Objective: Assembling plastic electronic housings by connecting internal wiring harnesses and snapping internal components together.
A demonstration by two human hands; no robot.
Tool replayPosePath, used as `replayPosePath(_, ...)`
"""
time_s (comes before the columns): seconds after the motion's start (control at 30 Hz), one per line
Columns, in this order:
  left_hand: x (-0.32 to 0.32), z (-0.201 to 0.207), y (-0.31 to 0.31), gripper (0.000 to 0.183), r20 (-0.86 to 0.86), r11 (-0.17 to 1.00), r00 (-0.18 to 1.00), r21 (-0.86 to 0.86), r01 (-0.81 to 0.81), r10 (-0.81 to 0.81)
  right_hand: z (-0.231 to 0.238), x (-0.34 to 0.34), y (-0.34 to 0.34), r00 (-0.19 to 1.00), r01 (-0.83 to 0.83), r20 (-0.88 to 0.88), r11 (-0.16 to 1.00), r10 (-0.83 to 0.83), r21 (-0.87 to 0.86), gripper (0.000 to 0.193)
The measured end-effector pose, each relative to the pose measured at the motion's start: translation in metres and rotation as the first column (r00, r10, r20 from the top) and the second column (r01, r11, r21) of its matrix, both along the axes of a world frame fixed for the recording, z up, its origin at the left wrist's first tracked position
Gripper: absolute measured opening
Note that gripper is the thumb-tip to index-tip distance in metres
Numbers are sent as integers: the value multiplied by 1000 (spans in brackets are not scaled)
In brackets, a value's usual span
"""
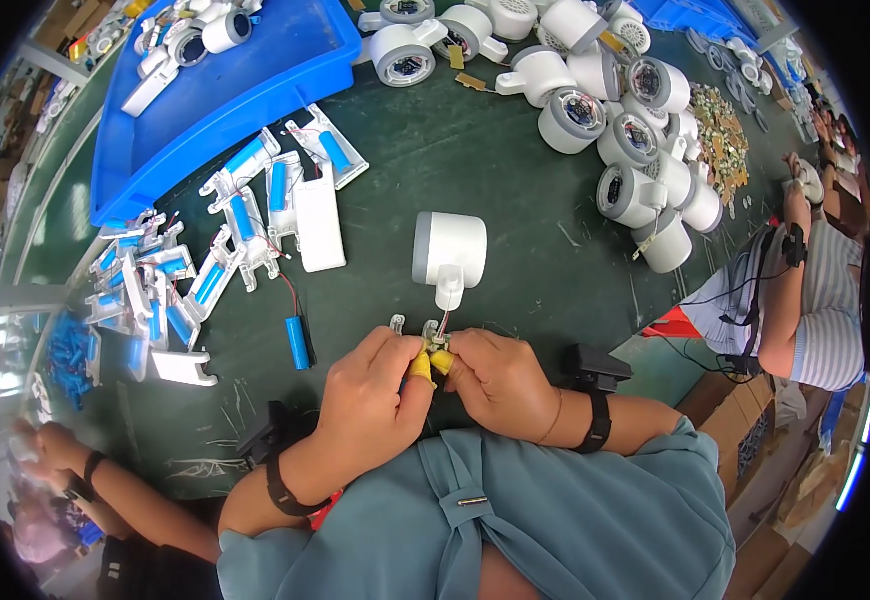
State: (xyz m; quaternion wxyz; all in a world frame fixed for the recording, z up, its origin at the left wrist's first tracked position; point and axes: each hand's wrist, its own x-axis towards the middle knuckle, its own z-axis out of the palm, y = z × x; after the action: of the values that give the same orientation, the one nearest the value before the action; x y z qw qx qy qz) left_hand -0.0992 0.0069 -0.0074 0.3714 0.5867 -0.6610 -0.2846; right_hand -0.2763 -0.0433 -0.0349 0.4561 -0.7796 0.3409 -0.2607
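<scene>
My left hand (367, 395) and my right hand (507, 385) meet in front of me, thumbs and fingers pinched together. Between them is a small circuit board (439, 341), partly hidden by the fingertips. Yellow wrapping covers both thumb tips. Thin wires run from the board up to the short stem of a white cylindrical housing (460, 248) with a grey rim, lying just beyond my fingers. A small pale plastic end (397, 323) shows beside my left fingers. Left of my hands, a loose blue battery cell (297, 343) with red wire lies on the table.
White handle shells (245, 220) with blue cells lie at left, near a blue tray (225, 122) holding more housings. A heap of white housings (645, 150) fills the far right, next to many small boards (723, 145). Other people work at both sides; one hand (55, 450) is at left.
</scene>
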Motion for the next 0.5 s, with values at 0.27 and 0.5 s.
replayPosePath(0.27,-2,-2,-1,24,90,996,995,-78,42,-35,-1,4,1,1000,8,17,999,-8,-48,7)
replayPosePath(0.5,13,8,-11,32,43,991,995,106,81,-86,6,-2,-5,998,-12,65,1000,11,13,13)
